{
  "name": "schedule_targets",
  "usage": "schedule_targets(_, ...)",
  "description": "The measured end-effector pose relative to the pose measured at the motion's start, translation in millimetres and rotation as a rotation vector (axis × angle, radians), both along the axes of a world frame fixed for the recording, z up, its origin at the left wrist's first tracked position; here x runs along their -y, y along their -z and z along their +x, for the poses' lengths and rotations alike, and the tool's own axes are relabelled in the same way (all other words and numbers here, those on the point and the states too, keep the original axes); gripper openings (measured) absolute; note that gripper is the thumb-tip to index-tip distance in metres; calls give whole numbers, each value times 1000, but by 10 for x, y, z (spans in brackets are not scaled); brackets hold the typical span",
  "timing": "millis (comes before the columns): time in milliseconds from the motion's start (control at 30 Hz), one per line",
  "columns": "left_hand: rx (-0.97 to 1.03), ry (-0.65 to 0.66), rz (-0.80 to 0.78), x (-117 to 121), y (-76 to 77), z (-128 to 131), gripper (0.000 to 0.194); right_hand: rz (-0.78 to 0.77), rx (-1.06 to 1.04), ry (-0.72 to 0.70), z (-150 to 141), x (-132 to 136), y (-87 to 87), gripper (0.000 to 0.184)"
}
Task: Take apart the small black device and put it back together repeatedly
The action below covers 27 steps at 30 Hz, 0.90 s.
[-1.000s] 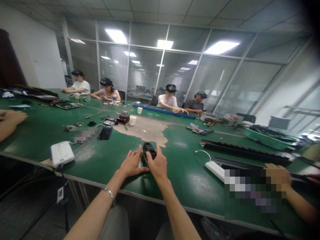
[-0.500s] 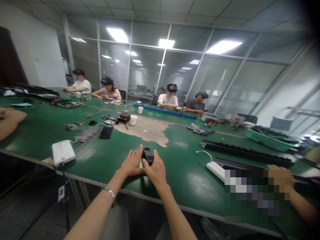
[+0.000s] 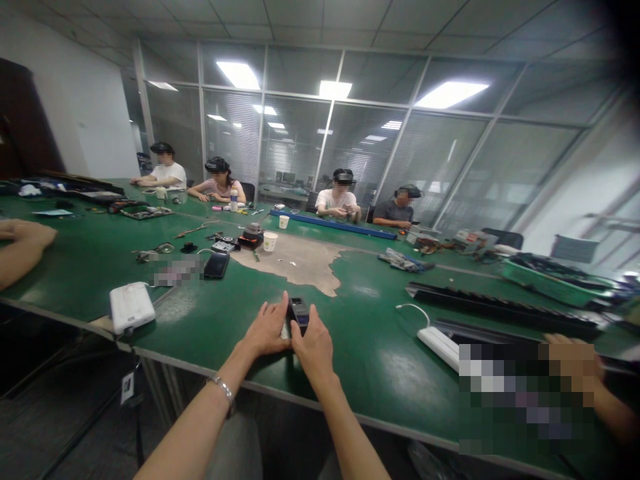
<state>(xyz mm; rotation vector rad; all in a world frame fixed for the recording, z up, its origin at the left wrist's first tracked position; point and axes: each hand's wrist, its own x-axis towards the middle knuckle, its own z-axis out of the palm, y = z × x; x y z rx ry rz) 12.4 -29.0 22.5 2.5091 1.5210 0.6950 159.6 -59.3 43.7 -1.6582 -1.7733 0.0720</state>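
Between my two hands is a small black boxy device (image 3: 300, 311) with a grey and dark blue face; its exact kind is too small to make out. My left hand (image 3: 267, 330) presses on its left side, and a metal bracelet circles that wrist. From the right, my right hand (image 3: 317, 341) grips it with thumb and fingers. The device is tilted up just above the green table (image 3: 365, 333), near the front edge. A pale patch shows low on it beside my left fingers; the rest of its underside is hidden.
A white power bank-like box (image 3: 132, 307) and a black phone (image 3: 217, 265) lie to the left. Paper cups (image 3: 270, 241) stand beyond. On the right are a white power strip (image 3: 437, 347), long black rails (image 3: 500, 308) and another person's hand (image 3: 570, 367). Several people sit across.
The view has shifted slightly, so the table items appear a little farther right and lower. Both my hands keep the same hold on the device.
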Motion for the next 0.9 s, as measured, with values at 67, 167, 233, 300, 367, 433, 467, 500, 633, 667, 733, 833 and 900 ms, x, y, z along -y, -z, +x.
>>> schedule_targets(67,1,-5,6,0,2,0,112,12,-16,-1,0,-3,15,62)
schedule_targets(167,8,-11,6,-5,13,-3,114,15,-55,2,1,-16,-11,64)
schedule_targets(233,18,-8,-3,-12,18,-7,118,38,-92,3,11,-37,-68,65)
schedule_targets(300,23,-1,-17,-18,17,-9,122,91,-135,9,46,-68,-134,66)
schedule_targets(367,22,1,-32,-20,8,-7,125,149,-171,28,122,-103,-180,67)
schedule_targets(433,19,-6,-40,-16,-6,-2,126,182,-184,61,240,-132,-184,68)
schedule_targets(467,18,-9,-41,-12,-13,1,125,183,-180,84,309,-142,-167,69)
schedule_targets(500,19,-10,-40,-7,-19,3,124,173,-171,115,380,-146,-138,69)
schedule_targets(633,25,-12,-39,8,-37,7,122,98,-82,216,605,-118,53,73)
schedule_targets(667,25,-12,-40,9,-40,7,122,85,-63,231,635,-104,108,73)
schedule_targets(733,24,-13,-39,11,-45,6,121,80,-42,245,664,-74,207,72)
schedule_targets(833,20,-12,-35,15,-53,7,121,127,-53,219,669,-48,308,73)
schedule_targets(900,17,-10,-36,20,-57,7,121,181,-74,188,674,-47,344,76)
